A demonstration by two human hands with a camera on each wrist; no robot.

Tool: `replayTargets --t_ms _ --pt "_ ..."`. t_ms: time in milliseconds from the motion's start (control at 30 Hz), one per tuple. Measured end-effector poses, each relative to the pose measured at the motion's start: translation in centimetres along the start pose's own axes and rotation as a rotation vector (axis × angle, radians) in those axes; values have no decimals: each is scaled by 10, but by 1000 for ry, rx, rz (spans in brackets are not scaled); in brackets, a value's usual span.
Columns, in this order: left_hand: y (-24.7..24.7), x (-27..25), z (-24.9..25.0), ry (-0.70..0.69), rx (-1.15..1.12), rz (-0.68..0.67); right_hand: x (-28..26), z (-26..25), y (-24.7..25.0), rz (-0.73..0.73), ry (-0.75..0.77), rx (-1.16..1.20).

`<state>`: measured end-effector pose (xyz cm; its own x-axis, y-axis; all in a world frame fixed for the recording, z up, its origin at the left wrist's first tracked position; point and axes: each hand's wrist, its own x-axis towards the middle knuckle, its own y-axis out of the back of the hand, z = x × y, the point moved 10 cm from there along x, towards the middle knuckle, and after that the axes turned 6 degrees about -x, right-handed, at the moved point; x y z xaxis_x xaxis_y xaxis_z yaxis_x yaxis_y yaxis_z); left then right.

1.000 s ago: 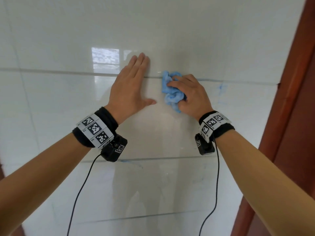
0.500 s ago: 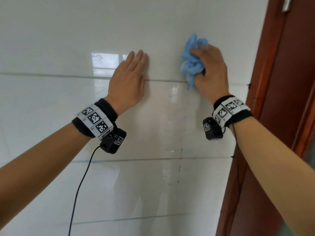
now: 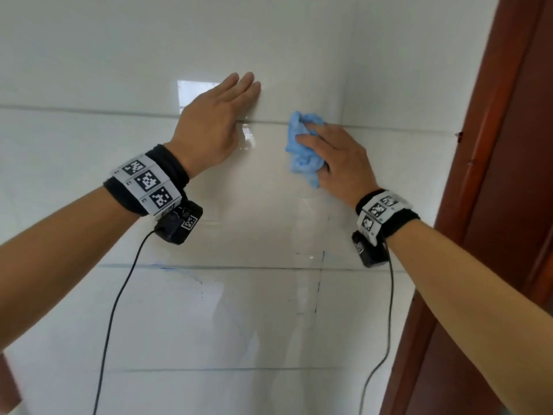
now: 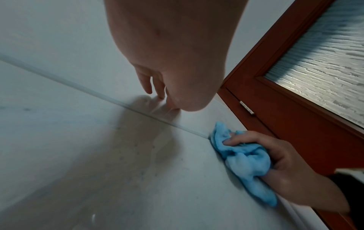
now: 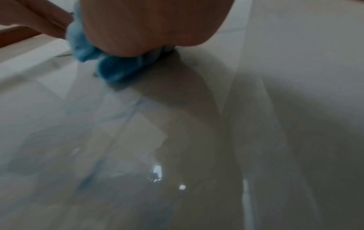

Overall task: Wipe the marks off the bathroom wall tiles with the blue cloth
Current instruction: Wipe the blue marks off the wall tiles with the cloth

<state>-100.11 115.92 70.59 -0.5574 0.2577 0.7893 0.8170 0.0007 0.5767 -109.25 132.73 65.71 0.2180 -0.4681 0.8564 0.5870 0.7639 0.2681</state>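
My right hand point(image 3: 326, 151) grips the bunched blue cloth point(image 3: 302, 157) and presses it against the glossy white wall tiles point(image 3: 119, 181), just below a horizontal grout line. The left wrist view shows the fingers curled round the cloth point(image 4: 246, 163), and the right wrist view shows the cloth point(image 5: 118, 65) squashed under the palm. My left hand point(image 3: 215, 124) lies flat on the wall to the left of the cloth, fingers straight and pointing up. Faint blue marks point(image 3: 318, 283) run along the grout lines lower down, below both wrists.
A red-brown wooden door frame point(image 3: 490, 145) stands close on the right. In the left wrist view the door point(image 4: 295, 109) has a frosted glass pane point(image 4: 325, 70). Black cables hang from both wrist cameras down across the tiles.
My right hand has brought the cloth down and left from higher up near the door frame to just under the grout line. The left hand stays flat on the wall.
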Motion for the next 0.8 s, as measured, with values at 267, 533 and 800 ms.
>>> replayTargets --t_ms 267,533,800 --pt "21 -36 -55 143 12 125 14 38 30 186 -319 -11" --pt "36 -74 -112 251 63 127 48 -57 -32 146 -239 139" --pt "57 -104 -158 238 78 144 120 -165 -82 186 -67 221"
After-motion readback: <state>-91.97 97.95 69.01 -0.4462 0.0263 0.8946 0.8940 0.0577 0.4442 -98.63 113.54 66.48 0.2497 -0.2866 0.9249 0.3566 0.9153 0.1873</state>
